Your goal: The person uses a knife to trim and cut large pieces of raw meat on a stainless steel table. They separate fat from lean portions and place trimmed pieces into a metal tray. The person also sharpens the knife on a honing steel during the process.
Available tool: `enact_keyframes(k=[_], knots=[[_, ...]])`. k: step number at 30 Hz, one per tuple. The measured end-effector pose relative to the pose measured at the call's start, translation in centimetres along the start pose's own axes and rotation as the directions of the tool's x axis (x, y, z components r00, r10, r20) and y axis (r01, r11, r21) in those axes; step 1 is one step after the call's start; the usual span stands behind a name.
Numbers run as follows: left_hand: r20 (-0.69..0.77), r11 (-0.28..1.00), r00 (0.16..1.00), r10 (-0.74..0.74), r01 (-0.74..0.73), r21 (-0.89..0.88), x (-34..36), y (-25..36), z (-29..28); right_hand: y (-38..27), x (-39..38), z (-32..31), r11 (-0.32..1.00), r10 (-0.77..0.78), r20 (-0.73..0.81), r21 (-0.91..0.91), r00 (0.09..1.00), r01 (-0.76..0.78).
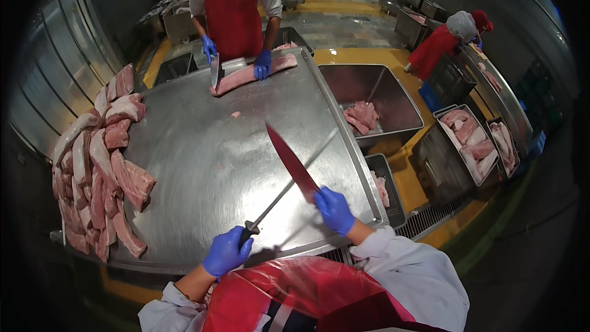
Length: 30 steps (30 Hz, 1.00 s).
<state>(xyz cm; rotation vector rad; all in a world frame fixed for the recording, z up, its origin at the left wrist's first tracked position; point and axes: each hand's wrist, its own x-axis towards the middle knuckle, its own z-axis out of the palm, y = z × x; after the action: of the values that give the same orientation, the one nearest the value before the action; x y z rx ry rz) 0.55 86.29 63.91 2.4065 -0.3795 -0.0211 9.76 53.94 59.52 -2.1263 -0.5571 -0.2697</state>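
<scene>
The blue-gloved left hand [227, 252] closes around a black-handled steel sharpening rod [274, 201]; the blue-gloved right hand [335, 211] grips a broad, reddish-looking knife [291, 163], perhaps touching it

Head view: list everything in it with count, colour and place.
Table: one, silver, centre.
Meat pile: uncountable, pink-white, table's left.
Meat strip: one, pink, table's far edge.
Workers: two, red aprons, across table and far right.
Worker's knife: one, silver, across table.
Metal bin: one, grey, table's right, holding meat.
Crates: several, black, around table.
Meat containers: two, colour unclear, right.
Carts: several, grey, background.
Knife: one, reddish-bladed, over table.
Sharpening steel: one, grey, black-handled, over table.
Own apron: one, red, lower middle.
Left hand: one, blue-gloved, gripping steel.
Right hand: one, blue-gloved, gripping knife.
</scene>
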Motion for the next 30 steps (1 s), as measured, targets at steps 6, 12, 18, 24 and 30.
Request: enact_keyframes(k=[6, 12, 18, 24, 30], knots=[[0.15, 0.99, 0.989, -0.005, -0.016, 0.143, -0.7, -0.6, -1.9, 9.2, -12.8, -2.0, 0.919, 0.344, 0.312, 0.079, 0.886, -0.385], [0.414, 0.982, 0.892, 0.18, -0.142, -0.121, 4.2, 0.8, 5.8, 3.9, -5.5, -0.4, 0.3, 0.474, 0.462, 0.715, 0.749, -0.631], [0.265, 0.987, 0.953, -0.148, 0.158, -0.016, 11.1, -7.4, 14.8, 6.8, -22.3, -4.2, 0.25, 0.681, 0.492, 0.54, 0.542, -0.804], [0.07, 0.858, 0.907, -0.416, 0.416, -0.302, 28.5, -15.1, 33.7, 4.2, -21.6, -6.4, 0.28, 0.793, 0.22, 0.697, 0.568, -0.66], [0.169, 0.829, 0.937, -0.307, 0.35, -0.436, 35.8, -9.8, 32.7, 3.2, -23.3, -4.6, 0.321, 0.842, 0.098, 0.7, 0.531, -0.638]])
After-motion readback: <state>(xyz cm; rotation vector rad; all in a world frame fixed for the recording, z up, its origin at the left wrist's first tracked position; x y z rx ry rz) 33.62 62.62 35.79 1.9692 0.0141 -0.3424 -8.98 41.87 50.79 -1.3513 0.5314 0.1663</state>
